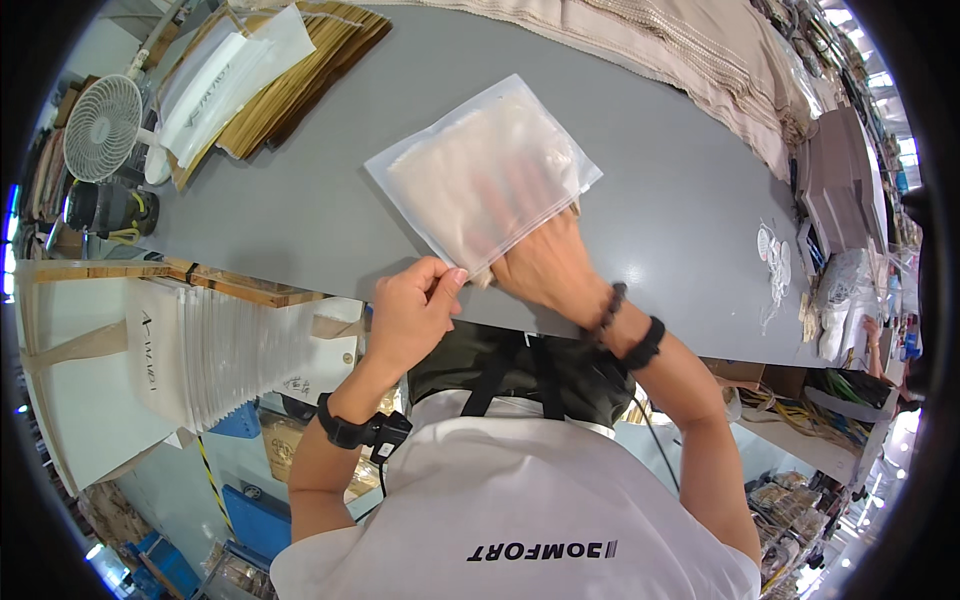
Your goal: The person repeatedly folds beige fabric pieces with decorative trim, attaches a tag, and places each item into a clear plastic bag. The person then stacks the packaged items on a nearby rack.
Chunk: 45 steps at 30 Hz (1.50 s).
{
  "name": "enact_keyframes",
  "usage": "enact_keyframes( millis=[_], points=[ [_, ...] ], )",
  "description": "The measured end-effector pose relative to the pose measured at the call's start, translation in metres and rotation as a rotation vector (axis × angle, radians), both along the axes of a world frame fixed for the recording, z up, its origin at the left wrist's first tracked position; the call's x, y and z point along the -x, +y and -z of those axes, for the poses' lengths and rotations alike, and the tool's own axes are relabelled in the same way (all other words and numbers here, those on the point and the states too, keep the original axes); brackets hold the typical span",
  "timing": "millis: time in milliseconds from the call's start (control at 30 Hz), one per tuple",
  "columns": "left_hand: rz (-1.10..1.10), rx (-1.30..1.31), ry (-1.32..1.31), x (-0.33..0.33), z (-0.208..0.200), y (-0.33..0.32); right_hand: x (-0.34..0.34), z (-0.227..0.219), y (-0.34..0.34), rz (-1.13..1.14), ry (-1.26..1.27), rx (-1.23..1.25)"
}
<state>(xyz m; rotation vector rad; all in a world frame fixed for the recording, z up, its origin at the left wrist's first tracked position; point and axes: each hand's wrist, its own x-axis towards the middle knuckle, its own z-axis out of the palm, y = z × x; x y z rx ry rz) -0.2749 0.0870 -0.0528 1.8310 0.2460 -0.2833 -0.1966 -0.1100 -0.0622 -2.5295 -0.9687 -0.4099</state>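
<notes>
A frosted plastic zip bag lies tilted on the grey table, its opening toward me. Folded beige cloth shows through the plastic, and a bit of it pokes out at the opening. My left hand pinches the near left corner of the bag between thumb and fingers. My right hand reaches into the opening up to about the knuckles. Its fingers look stretched out flat over the cloth, blurred by the plastic.
Beige fabric covers the table's far right edge. A stack of brown and white packages lies far left, near a white fan. White bags fill a box below left. White tags with strings lie at right.
</notes>
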Motion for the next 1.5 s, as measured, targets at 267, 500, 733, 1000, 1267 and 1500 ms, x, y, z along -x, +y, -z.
enact_keyframes(
  millis=[267, 500, 733, 1000, 1267, 1500],
  points=[
    [0.154, 0.013, 0.168, 0.002, -0.022, 0.006, -0.041, 0.001, 0.019, -0.260, 0.092, -0.059],
    [0.000, -0.566, -0.895, -0.053, -0.017, 0.012, -0.017, 0.000, 0.003, 0.036, -0.070, 0.158],
    [0.195, -0.559, -0.595, -0.066, -0.019, 0.016, -0.028, 0.011, 0.005, 0.188, 0.030, -0.093],
    [0.233, -0.658, -0.769, -0.111, -0.001, 0.033, -0.062, 0.014, 0.007, -0.105, 0.141, -0.140],
    [0.324, -0.733, -0.676, -0.095, 0.028, 0.034, -0.018, -0.003, -0.038, -0.101, 0.037, 0.163],
    [0.337, -0.719, -0.616, -0.082, 0.020, 0.024, 0.016, -0.025, -0.053, -0.115, 0.391, -0.148]
  ],
)
